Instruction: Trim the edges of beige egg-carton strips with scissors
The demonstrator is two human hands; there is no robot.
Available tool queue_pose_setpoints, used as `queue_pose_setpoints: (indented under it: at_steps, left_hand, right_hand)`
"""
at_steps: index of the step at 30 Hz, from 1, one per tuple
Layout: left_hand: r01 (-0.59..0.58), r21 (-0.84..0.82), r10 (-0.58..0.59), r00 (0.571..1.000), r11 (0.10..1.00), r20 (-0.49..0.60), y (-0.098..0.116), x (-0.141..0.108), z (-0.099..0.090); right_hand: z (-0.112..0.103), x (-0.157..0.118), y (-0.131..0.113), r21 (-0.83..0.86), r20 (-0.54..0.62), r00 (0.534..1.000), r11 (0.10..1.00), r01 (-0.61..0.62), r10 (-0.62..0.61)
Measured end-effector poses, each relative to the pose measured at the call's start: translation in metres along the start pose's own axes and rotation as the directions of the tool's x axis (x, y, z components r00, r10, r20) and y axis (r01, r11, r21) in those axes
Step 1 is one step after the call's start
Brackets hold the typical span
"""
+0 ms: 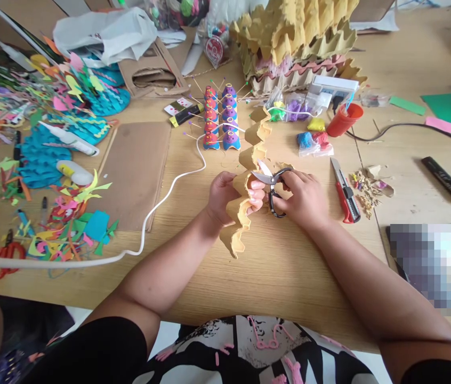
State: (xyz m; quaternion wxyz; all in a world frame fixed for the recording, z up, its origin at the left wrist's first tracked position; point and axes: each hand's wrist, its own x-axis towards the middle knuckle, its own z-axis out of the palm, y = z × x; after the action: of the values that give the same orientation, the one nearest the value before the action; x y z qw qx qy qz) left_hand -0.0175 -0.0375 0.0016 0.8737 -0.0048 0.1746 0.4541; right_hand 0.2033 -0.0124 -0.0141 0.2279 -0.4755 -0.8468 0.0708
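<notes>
My left hand [225, 200] grips a long yellow strip of egg carton [235, 229] around its middle, above the table. The strip has a wavy cut edge facing right. In my right hand [303, 197] is a pair of black-handled scissors [274, 186], fingers through the loops. The scissors' blades are apart and meet the strip's right edge beside my left fingertips. Beyond the strip's upper part stand two rows of painted egg-carton pieces, one red and blue [211, 118], the other purple and blue [230, 118], with coloured pins sticking out.
A red utility knife [347, 194] lies right of my right hand by carton scraps [369, 194]. A white cable [165, 200] crosses the table on the left. Egg cartons [289, 37] are stacked at the back. Colourful paper scraps [69, 224] and red scissors [7, 258] lie left.
</notes>
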Motion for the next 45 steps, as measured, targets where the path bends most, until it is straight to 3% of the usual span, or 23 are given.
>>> queue_pose_setpoints:
  at_steps: [3, 10, 15, 21, 25, 29, 33, 37, 41, 45]
  left_hand:
    - [0.011, -0.023, -0.01, 1.0, 1.0, 0.026, 0.0, -0.001, 0.002]
    - [-0.013, 0.024, 0.014, 0.999, 1.0, -0.051, 0.0, -0.002, 0.004]
    - [0.001, -0.006, -0.001, 1.0, 1.0, 0.004, 0.0, -0.001, 0.002]
    - [-0.02, 0.018, 0.02, 0.999, 1.0, 0.029, 0.0, -0.001, 0.001]
    - [-0.057, 0.05, 0.057, 0.998, 0.997, 0.0, 0.001, 0.002, -0.001]
    - [-0.123, 0.14, 0.126, 0.992, 0.983, -0.015, 0.002, 0.01, -0.006]
    - [-0.233, 0.335, 0.23, 0.972, 0.913, 0.048, -0.002, 0.019, -0.014]
    - [-0.303, 0.48, 0.264, 0.953, 0.823, 0.148, -0.009, 0.022, -0.019]
    - [-0.324, 0.575, 0.234, 0.945, 0.751, 0.228, -0.013, 0.022, -0.019]
    - [-0.34, 0.632, 0.225, 0.94, 0.696, 0.257, -0.015, 0.023, -0.019]
  right_hand:
    - [0.001, 0.0, 0.002, 0.01, -0.02, 1.0, 1.0, 0.014, -0.014]
    - [0.002, -0.002, 0.002, -0.066, -0.096, 0.995, 0.998, 0.022, -0.029]
    - [0.001, -0.003, -0.001, -0.157, -0.15, 0.989, 0.987, -0.017, -0.006]
    - [-0.002, -0.003, -0.001, -0.219, -0.132, 0.991, 0.975, -0.029, 0.0]
    - [-0.003, -0.003, -0.001, -0.132, -0.115, 0.991, 0.988, -0.083, 0.068]
    - [-0.004, 0.0, -0.004, 0.136, -0.078, 0.971, 0.967, -0.216, 0.227]
    - [-0.005, 0.003, -0.008, 0.462, 0.052, 0.965, 0.85, -0.252, 0.258]
    - [-0.005, 0.004, -0.013, 0.729, 0.142, 0.952, 0.622, -0.287, 0.272]
    - [-0.004, 0.005, -0.016, 0.859, 0.16, 0.915, 0.403, -0.314, 0.371]
    - [-0.002, 0.004, -0.015, 0.897, 0.228, 0.901, 0.281, -0.342, 0.368]
